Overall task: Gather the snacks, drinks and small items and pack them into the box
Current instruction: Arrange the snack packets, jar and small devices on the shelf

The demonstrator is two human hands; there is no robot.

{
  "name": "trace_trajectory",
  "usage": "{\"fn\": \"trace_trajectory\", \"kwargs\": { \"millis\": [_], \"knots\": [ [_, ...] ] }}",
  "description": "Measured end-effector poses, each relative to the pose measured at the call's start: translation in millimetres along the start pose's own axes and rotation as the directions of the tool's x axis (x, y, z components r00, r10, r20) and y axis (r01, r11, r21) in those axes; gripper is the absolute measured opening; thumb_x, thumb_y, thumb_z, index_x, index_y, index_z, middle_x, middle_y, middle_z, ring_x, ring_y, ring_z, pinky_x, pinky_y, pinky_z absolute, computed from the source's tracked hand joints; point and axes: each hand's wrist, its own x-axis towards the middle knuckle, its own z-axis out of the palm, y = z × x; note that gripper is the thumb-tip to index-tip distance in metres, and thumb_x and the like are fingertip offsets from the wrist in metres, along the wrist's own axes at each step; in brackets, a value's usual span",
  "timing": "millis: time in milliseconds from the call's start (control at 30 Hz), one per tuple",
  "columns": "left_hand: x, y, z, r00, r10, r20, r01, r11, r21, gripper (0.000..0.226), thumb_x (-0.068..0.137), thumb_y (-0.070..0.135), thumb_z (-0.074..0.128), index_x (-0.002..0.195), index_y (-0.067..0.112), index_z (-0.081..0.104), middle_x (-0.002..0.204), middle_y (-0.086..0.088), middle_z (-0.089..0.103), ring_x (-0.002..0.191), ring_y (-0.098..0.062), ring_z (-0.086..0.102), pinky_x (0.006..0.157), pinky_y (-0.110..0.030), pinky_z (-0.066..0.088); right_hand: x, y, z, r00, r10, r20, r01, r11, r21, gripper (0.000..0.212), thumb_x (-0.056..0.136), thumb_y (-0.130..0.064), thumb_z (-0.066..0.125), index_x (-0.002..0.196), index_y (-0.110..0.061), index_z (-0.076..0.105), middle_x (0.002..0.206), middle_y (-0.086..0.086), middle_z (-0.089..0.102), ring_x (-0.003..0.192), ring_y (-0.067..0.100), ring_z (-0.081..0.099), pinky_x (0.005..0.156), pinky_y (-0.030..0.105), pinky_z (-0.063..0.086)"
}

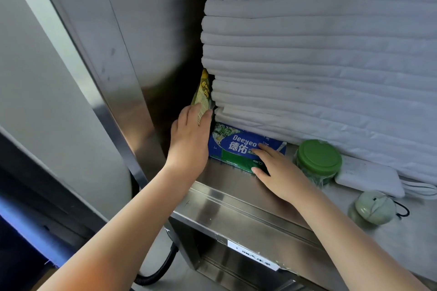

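The banana chips bag [203, 90] is wedged upright at the worktop's [236, 186] far left corner, between the steel wall and a stack of folded white sheets [319, 54]. The wet wipes pack [234, 146] is pinned under that stack's corner. The left hand [189, 139] is laid flat against the bag, fingers straight, with nothing grasped. The right hand [276, 172] has a light grip on the pack, fingers over its top and thumb at its near edge. The pack is best drawn out low and slowly, with the bag steadied, so that the stack is not toppled.
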Motion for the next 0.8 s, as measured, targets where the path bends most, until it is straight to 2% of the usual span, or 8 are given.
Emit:
{"fn": "trace_trajectory", "kwargs": {
  "millis": [167, 300, 400, 467, 567, 633, 700, 800],
  "knots": [
    [-5.8, -2.4, -1.3, 0.967, 0.255, 0.02, -0.252, 0.964, -0.082, 0.046, 0.085, 0.007, 0.053, 0.131, 0.004, 0.048, 0.14, -0.015, 0.043, 0.135, -0.03, 0.029, 0.106, -0.044, 0.036, -1.6, 0.7, 0.6, 1.0, -0.007, -0.002, 0.007, 1.0, -0.005, 0.053, 0.097, -0.042, 0.041, 0.146, -0.026, 0.028, 0.156, -0.006, 0.018, 0.14, 0.018, 0.024, 0.109, 0.036, 0.032],
    [-1.7, -14.9, -8.2, 0.949, 0.312, 0.054, -0.303, 0.944, -0.128, 0.051, 0.079, -0.008, 0.053, 0.129, 0.002, 0.051, 0.138, -0.016, 0.044, 0.135, -0.031, 0.029, 0.107, -0.043, 0.035, -2.4, 1.2, 2.0, 1.0, -0.015, -0.027, 0.015, 1.0, -0.013, 0.052, 0.096, -0.041, 0.042, 0.145, -0.025, 0.031, 0.155, -0.005, 0.022, 0.139, 0.018, 0.025, 0.108, 0.035, 0.032],
    [4.5, -17.0, -17.0, 0.926, 0.374, 0.049, -0.368, 0.925, -0.093, 0.044, 0.071, -0.018, 0.056, 0.111, 0.0, 0.061, 0.124, -0.018, 0.054, 0.123, -0.035, 0.042, 0.088, -0.042, 0.049, -6.5, 0.6, 4.1, 0.994, -0.066, -0.086, 0.063, 0.997, -0.041, 0.051, 0.096, -0.037, 0.045, 0.143, -0.022, 0.035, 0.151, -0.003, 0.03, 0.137, 0.017, 0.028, 0.107, 0.032, 0.032],
    [12.4, -16.9, -23.8, 0.91, 0.409, 0.073, -0.409, 0.912, -0.013, 0.034, 0.068, -0.017, 0.058, 0.093, 0.004, 0.064, 0.111, -0.016, 0.058, 0.111, -0.035, 0.049, 0.07, -0.039, 0.048, -9.9, -0.3, 4.2, 0.984, -0.11, -0.138, 0.102, 0.993, -0.066, 0.052, 0.095, -0.035, 0.048, 0.142, -0.018, 0.035, 0.147, -0.001, 0.036, 0.135, 0.017, 0.032, 0.107, 0.029, 0.031],
    [24.6, -19.2, -33.8, 0.897, 0.43, 0.101, -0.439, 0.894, 0.095, 0.022, 0.074, -0.005, 0.058, 0.083, 0.015, 0.058, 0.104, -0.005, 0.056, 0.105, -0.026, 0.047, 0.068, -0.034, 0.04, -12.2, -2.1, 0.7, 0.967, -0.162, -0.197, 0.145, 0.985, -0.096, 0.049, 0.094, -0.03, 0.051, 0.139, -0.012, 0.041, 0.142, 0.004, 0.043, 0.133, 0.02, 0.036, 0.108, 0.029, 0.03],
    [31.8, -18.3, -37.6, 0.893, 0.446, 0.065, -0.45, 0.89, 0.08, 0.018, 0.078, 0.001, 0.058, 0.077, 0.019, 0.057, 0.096, 0.0, 0.058, 0.098, -0.023, 0.048, 0.07, -0.034, 0.039, -12.7, -5.0, -2.0, 0.953, -0.186, -0.238, 0.167, 0.981, -0.099, 0.047, 0.093, -0.028, 0.054, 0.135, -0.01, 0.046, 0.138, 0.006, 0.047, 0.13, 0.022, 0.041, 0.105, 0.032, 0.035],
    [39.6, -17.7, -38.7, 0.881, 0.467, 0.077, -0.471, 0.88, 0.053, 0.02, 0.079, 0.001, 0.057, 0.08, 0.021, 0.058, 0.091, 0.002, 0.058, 0.093, -0.021, 0.047, 0.068, -0.032, 0.037, -13.2, -10.4, -3.3, 0.943, -0.209, -0.258, 0.189, 0.977, -0.101, 0.045, 0.092, -0.028, 0.055, 0.133, -0.009, 0.049, 0.135, 0.006, 0.05, 0.127, 0.023, 0.044, 0.101, 0.034, 0.041],
    [50.0, -26.5, -41.8, 0.863, 0.459, 0.212, -0.475, 0.879, 0.033, 0.041, 0.079, -0.007, 0.049, 0.106, 0.022, 0.059, 0.106, 0.004, 0.058, 0.098, -0.017, 0.044, 0.072, -0.035, 0.042, -13.6, -16.6, -1.3, 0.938, -0.233, -0.258, 0.214, 0.972, -0.097, 0.045, 0.092, -0.028, 0.055, 0.133, -0.009, 0.049, 0.135, 0.005, 0.05, 0.126, 0.022, 0.045, 0.1, 0.033, 0.042]
  ]
}}
